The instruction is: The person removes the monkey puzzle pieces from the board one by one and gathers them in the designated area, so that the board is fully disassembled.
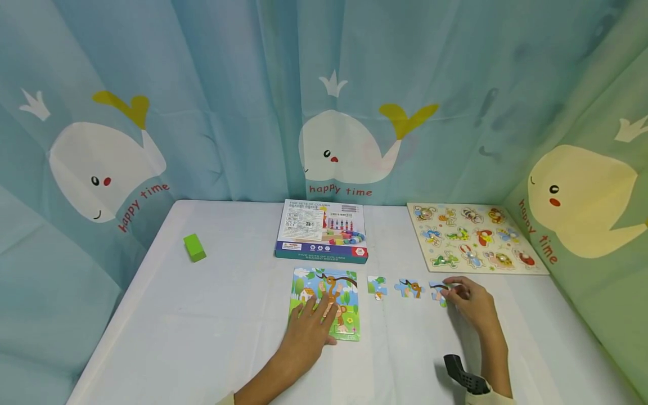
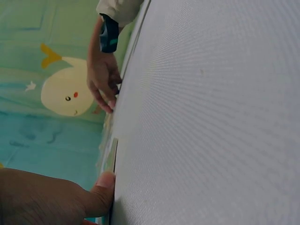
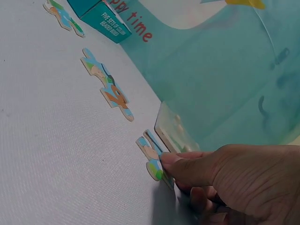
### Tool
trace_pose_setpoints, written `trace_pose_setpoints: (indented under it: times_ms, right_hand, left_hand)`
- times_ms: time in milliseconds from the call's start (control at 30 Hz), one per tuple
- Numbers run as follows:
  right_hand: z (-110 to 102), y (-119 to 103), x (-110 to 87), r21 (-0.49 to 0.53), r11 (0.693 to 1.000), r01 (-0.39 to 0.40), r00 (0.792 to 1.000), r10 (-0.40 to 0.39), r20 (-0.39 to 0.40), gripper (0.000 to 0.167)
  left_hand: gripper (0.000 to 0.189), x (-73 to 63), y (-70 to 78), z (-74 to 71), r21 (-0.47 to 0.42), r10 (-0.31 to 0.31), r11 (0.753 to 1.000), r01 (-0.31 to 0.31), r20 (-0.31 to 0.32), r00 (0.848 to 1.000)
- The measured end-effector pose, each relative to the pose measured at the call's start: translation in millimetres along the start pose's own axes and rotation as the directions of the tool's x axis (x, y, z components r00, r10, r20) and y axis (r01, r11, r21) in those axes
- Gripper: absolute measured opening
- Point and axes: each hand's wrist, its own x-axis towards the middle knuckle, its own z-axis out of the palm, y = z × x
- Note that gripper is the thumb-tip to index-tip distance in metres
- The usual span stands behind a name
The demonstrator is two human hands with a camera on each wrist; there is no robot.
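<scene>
Head view: the right hand (image 1: 472, 302) pinches a puzzle piece (image 1: 436, 292); the left hand (image 1: 306, 331) lies spread upon the monkey puzzle (image 1: 349, 301). The step seems piece handling; the next move probably needs careful pinching.

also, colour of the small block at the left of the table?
The block is plain bright green; the head view shows it best.

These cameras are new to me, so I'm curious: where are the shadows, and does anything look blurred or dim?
Head view: bright, with a soft shadow beside the right hand; right wrist view: dimmer, a shadow near the pinched puzzle piece; left wrist view: dim, the tabletop finely streaked, the curtain soft.
</scene>
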Motion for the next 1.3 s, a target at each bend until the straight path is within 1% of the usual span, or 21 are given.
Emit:
trace_pose_setpoints:
  times_ms: [233, 467, 533, 667, 767, 833, 900, 933, 1000, 1067, 1133, 1167, 1233, 1300]
  right_hand:
    - [0, 0, 0.2, -0.003, 1.0, -0.001, 1.0, 0.001, -0.003, 0.029]
    - [0, 0, 0.0, -0.003, 1.0, -0.008, 1.0, 0.008, 0.005, 0.031]
    - [0, 1, 0.1, -0.004, 1.0, -0.011, 1.0, 0.011, -0.001, 0.032]
    - [1, -1, 1.0, -0.017, 1.0, 0.009, 0.999, -0.01, -0.047, 0.031]
    - [2, -7, 1.6, -0.022, 0.998, 0.063, 0.991, -0.065, -0.116, 0.029]
    - [4, -13, 1.5, -0.02, 0.993, 0.12, 0.979, -0.121, -0.167, 0.025]
    - [6, -23, 1.1, 0.0, 0.982, 0.187, 0.964, -0.183, -0.193, 0.021]
    - [8, -28, 1.0, 0.011, 0.975, 0.224, 0.956, -0.217, -0.196, 0.019]
    - [14, -41, 1.5, 0.032, 0.953, 0.302, 0.94, -0.292, -0.176, 0.015]
    - [20, -57, 1.7, 0.073, 0.926, 0.371, 0.925, -0.361, -0.119, 0.014]
    - [29, -73, 3.1, 0.103, 0.896, 0.432, 0.902, -0.43, -0.041, 0.014]
    - [34, -82, 3.9, 0.124, 0.88, 0.458, 0.887, -0.462, 0.007, 0.014]
    - [43, -101, 5.3, 0.189, 0.854, 0.485, 0.853, -0.509, 0.117, 0.015]
    - [53, -119, 8.8, 0.234, 0.829, 0.508, 0.804, -0.554, 0.218, 0.016]
  left_hand:
    - [0.062, 0.2, 1.3, 0.3, -0.008, -0.006, 1.0, 0.006, 0.007, 1.0]
    - [0.058, -1.1, 6.8, -3.0, -0.002, -0.028, 1.0, 0.028, 0.026, 0.999]
    - [0.058, -1.5, 8.8, -3.7, -0.001, -0.035, 0.999, 0.035, 0.023, 0.999]
    - [0.057, -2.6, 12.5, -5.1, 0.014, -0.052, 0.999, 0.052, 0.006, 0.999]
    - [0.057, -3.0, 14.9, -6.2, 0.029, -0.067, 0.997, 0.067, -0.004, 0.998]
    - [0.057, -3.2, 16.3, -7.0, 0.037, -0.077, 0.996, 0.077, -0.005, 0.997]
    - [0.057, -3.4, 17.3, -7.3, 0.03, -0.087, 0.996, 0.087, -0.007, 0.996]
    - [0.057, -3.5, 17.7, -7.3, 0.026, -0.091, 0.996, 0.091, -0.007, 0.996]
    - [0.056, -3.4, 18.5, -7.0, 0.012, -0.096, 0.995, 0.096, -0.009, 0.995]
    - [0.056, -2.8, 19.6, -6.5, -0.003, -0.099, 0.995, 0.099, -0.01, 0.995]
    - [0.055, -2.2, 20.7, -6.0, -0.01, -0.098, 0.995, 0.098, -0.013, 0.995]
    - [0.055, -1.9, 21.3, -5.9, -0.015, -0.099, 0.995, 0.098, -0.013, 0.995]
    - [0.054, -1.4, 22.5, -6.3, -0.015, -0.101, 0.995, 0.101, -0.011, 0.995]
    - [0.052, -1.3, 23.3, -7.0, -0.01, -0.1, 0.995, 0.1, -0.003, 0.995]
